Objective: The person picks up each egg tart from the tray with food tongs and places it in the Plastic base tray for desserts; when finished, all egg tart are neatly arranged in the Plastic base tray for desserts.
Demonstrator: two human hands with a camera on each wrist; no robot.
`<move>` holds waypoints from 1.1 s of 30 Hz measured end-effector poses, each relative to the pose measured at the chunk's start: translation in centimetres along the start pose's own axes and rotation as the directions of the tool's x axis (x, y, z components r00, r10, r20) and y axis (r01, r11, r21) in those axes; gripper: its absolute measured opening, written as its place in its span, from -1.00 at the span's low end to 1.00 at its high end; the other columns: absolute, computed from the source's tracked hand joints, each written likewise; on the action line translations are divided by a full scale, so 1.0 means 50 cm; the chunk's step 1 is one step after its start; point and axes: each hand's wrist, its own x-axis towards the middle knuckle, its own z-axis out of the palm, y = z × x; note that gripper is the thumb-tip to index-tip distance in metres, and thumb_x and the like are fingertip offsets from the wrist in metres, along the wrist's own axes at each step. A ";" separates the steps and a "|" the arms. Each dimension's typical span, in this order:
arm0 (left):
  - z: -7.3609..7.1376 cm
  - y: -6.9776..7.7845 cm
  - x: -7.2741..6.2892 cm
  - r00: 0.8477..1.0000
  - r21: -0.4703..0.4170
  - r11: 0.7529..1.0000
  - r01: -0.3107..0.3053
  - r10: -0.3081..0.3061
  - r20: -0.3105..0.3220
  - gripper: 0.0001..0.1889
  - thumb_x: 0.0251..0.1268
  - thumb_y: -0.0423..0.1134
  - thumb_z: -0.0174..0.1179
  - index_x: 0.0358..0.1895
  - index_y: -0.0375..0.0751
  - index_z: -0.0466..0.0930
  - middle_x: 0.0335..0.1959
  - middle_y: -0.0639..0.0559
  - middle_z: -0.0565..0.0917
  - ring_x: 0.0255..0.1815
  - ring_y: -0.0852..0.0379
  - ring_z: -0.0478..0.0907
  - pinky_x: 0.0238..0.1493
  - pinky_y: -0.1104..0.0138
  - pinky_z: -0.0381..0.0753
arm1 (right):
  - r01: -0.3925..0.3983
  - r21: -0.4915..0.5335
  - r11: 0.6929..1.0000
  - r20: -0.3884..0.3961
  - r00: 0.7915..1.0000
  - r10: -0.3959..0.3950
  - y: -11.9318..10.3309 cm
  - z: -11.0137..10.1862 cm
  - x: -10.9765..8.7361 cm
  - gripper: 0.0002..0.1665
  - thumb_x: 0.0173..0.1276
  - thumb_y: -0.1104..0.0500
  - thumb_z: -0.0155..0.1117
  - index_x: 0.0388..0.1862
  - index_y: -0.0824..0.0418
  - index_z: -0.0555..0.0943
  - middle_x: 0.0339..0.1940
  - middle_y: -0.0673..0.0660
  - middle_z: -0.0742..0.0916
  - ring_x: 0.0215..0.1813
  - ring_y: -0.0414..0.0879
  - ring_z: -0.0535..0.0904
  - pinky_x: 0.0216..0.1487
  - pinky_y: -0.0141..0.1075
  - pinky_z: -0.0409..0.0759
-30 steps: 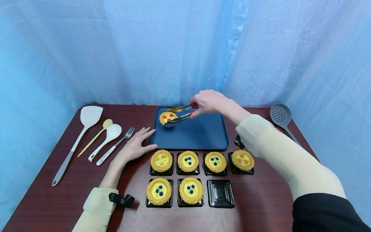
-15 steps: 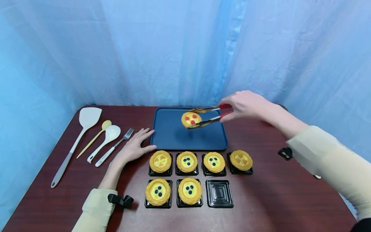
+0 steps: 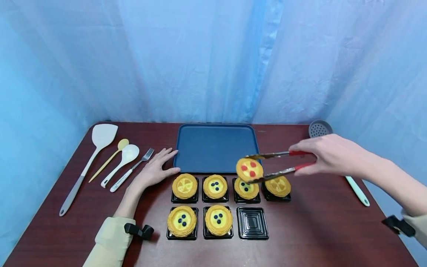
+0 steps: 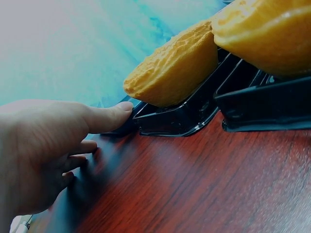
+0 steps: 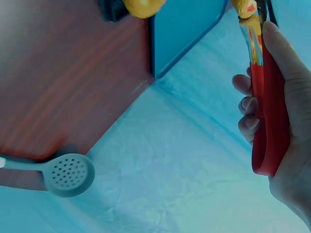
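Observation:
My right hand (image 3: 333,154) grips a pair of tongs (image 5: 265,116) by the red handles. Between the tongs' tips is an egg tart with red toppings (image 3: 249,170), held in the air and overlapping the tray's front right corner and a blueberry-topped tart (image 3: 246,190) in the head view. My left hand (image 3: 156,168) lies with fingers spread at the left edge of the blue tray (image 3: 217,148), its thumb (image 4: 119,111) by the tray's front corner. Several tarts sit in black square holders in two rows before the tray. One black holder (image 3: 252,223), front row right, has no tart on it.
Left of the tray lie a white spatula (image 3: 104,136), a yellow spoon (image 3: 110,159), a white spoon (image 3: 129,154) and a fork (image 3: 133,168). A grey slotted skimmer (image 3: 319,129) lies at the back right, partly behind the right hand. Blue curtains (image 3: 200,63) hang behind the table.
My right hand has carried the red-topped tart in the tongs from the tray's left side rightward and toward the front, off the tray's middle. The left hand has stayed put.

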 end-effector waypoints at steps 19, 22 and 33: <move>-0.006 -0.002 0.003 1.000 0.021 1.000 0.005 -0.005 0.000 -0.18 0.46 0.11 0.24 0.66 -0.01 0.12 0.71 -0.24 0.02 0.74 -0.31 -0.22 0.58 -0.43 -0.13 | 0.179 0.158 0.971 -0.025 0.984 -0.177 -0.048 0.059 -0.087 -0.39 -0.07 -0.30 0.68 -0.02 -0.22 0.70 -0.24 -0.42 0.70 -0.39 -0.62 0.36 -0.43 -0.69 0.26; -0.005 0.002 0.002 1.000 0.019 1.000 0.003 -0.003 -0.002 -0.18 0.46 0.10 0.24 0.66 -0.02 0.13 0.71 -0.25 0.03 0.74 -0.32 -0.21 0.58 -0.42 -0.13 | 0.184 0.168 0.969 -0.026 0.983 -0.182 -0.050 0.064 -0.086 -0.40 -0.07 -0.29 0.69 -0.03 -0.24 0.69 -0.27 -0.44 0.67 -0.42 -0.62 0.30 -0.44 -0.70 0.20; -0.008 0.005 0.001 1.000 0.012 1.000 -0.003 0.003 -0.004 -0.19 0.47 0.08 0.24 0.66 -0.05 0.14 0.70 -0.26 0.03 0.74 -0.32 -0.21 0.59 -0.41 -0.14 | 0.164 0.122 0.979 -0.009 0.986 -0.164 -0.049 0.073 -0.079 -0.32 -0.06 -0.39 0.63 0.01 -0.13 0.74 -0.25 -0.37 0.71 -0.44 -0.60 0.33 -0.46 -0.61 0.31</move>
